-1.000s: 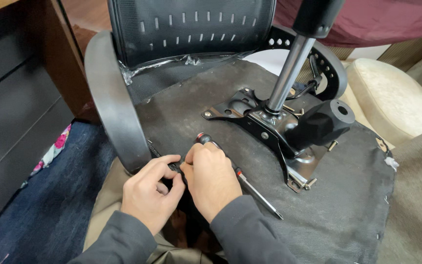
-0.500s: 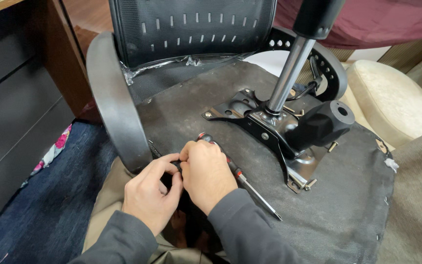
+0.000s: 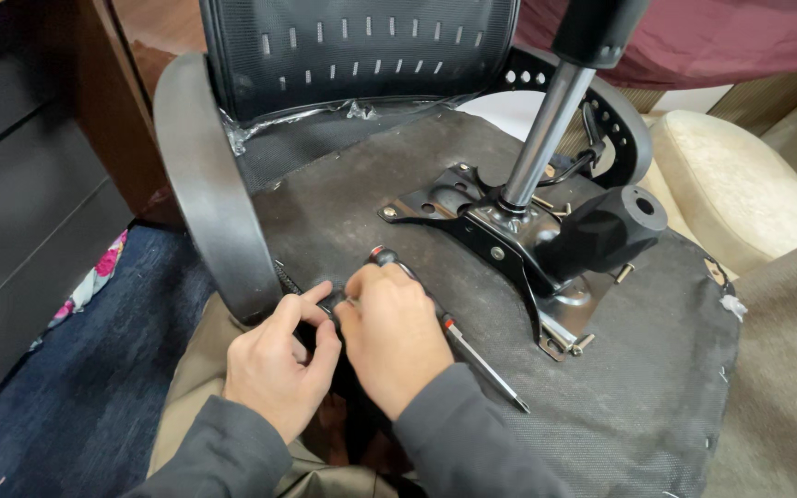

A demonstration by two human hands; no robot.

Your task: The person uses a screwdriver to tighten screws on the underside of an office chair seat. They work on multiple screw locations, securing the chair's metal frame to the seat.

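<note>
This looks like a room in a home. There is a soft blue carpet (image 3: pixel 85 387) on the floor and a cream cushion (image 3: pixel 740 189) lying nearby. A dark red cloth (image 3: pixel 712 37) hangs at the back, and a dark wooden cupboard (image 3: pixel 29 184) stands at one side. An office chair (image 3: pixel 362 55) lies upside down on the floor.

Under your hands, the seat base (image 3: pixel 472 387) is rough grey cloth. The post (image 3: pixel 546 138) is shiny smooth metal, its plate (image 3: pixel 472 231) matt black metal. The armrest (image 3: pixel 205 194) looks smooth matt plastic; the backrest (image 3: pixel 362 46) is mesh.
</note>
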